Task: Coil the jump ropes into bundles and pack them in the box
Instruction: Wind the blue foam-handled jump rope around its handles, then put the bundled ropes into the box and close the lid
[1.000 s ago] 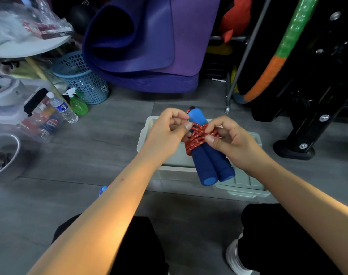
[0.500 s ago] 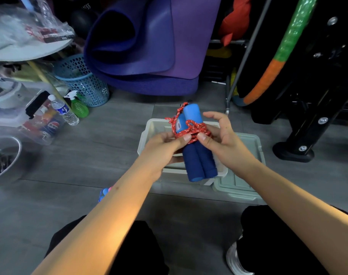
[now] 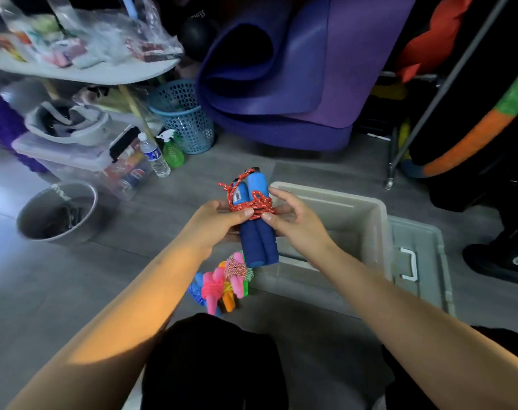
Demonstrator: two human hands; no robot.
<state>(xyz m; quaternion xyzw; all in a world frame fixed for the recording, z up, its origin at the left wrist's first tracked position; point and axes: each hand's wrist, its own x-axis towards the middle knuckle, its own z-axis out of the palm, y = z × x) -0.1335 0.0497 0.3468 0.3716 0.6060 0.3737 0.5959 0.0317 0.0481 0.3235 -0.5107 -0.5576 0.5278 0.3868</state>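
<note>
Right, head view: both hands hold one rope bundle (image 3: 256,220) in the air, just left of the box (image 3: 378,220) and above the floor (image 3: 74,285). Bundle is two blue foam handles side by side, roughly upright, with red cord wound round their upper half. Left hand (image 3: 214,221) grips it from the left, thumb pressed on the cord wraps. Right hand (image 3: 294,224) pinches the wraps from the right, thumb on the cord, other fingers curled behind.

Box sits on the floor to the right, open; I cannot see anything in the part of its inside that shows. Lid (image 3: 423,261) lies flat, touching the box's right side, white latch up.

Pile of bundled ropes (image 3: 220,284) in pink, orange, green and blue lies on the floor just below the held bundle, beside the box's near left corner.

Further off: grey bucket (image 3: 56,214) left, water bottle (image 3: 154,155) and green spray bottle (image 3: 172,149) next to a blue mesh basket (image 3: 183,116), purple mats (image 3: 311,69) rolled at the back. Left edge of the frame is motion-blurred.
</note>
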